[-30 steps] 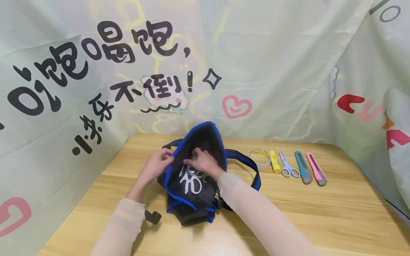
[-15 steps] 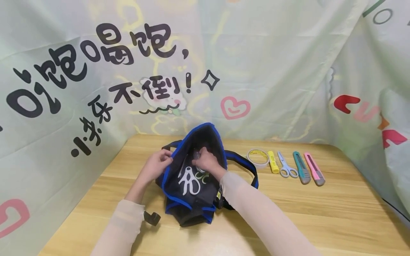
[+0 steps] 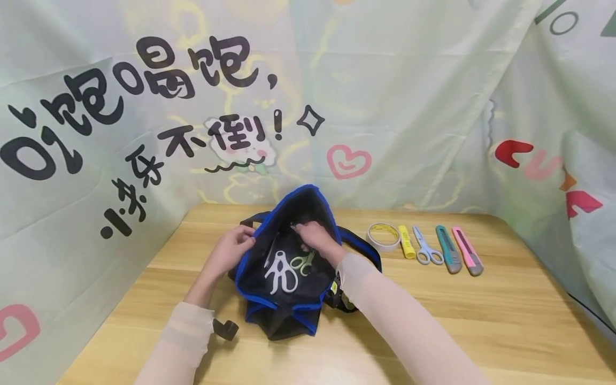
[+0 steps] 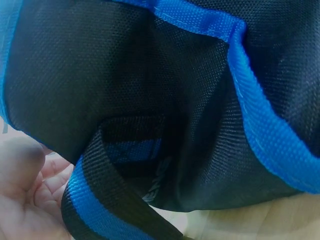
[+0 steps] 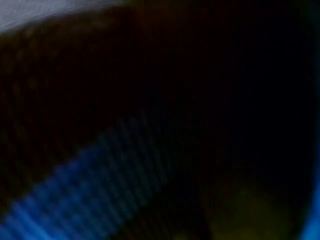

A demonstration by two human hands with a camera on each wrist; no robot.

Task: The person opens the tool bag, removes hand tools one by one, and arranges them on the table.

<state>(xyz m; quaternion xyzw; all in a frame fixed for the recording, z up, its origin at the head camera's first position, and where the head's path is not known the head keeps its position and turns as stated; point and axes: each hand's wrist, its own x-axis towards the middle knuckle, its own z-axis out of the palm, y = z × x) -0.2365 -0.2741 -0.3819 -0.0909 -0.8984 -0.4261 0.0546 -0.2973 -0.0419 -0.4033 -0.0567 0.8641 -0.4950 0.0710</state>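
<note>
A black tool bag (image 3: 283, 322) with blue edging lies on the table, its mouth towards me. My left hand (image 3: 232, 248) pinches the left side of its opening; the left wrist view has that hand (image 4: 30, 185) beside the black fabric and a blue-striped strap (image 4: 95, 195). Inside the opening, my right hand (image 3: 317, 239) has its fingers curled at a small, dark, shiny thing (image 3: 293, 226), mostly hidden. White-handled scissors (image 3: 287, 277) and green-handled scissors (image 3: 304, 263) lie in the bag below that hand. The right wrist view is dark and blurred.
Right of the bag, a tape roll (image 3: 383, 247), a yellow glue stick (image 3: 406, 242), blue scissors (image 3: 427, 254), a teal utility knife (image 3: 448, 250) and a pink one (image 3: 467, 251) form a row. A strap (image 3: 363, 247) loops out towards them. Printed cloth (image 3: 409, 107) hangs behind.
My right hand has shifted right and deeper inside the bag, away from the white scissors, and the green-handled pair shows more fully. The bag's mouth has spread wider. My left hand keeps its hold.
</note>
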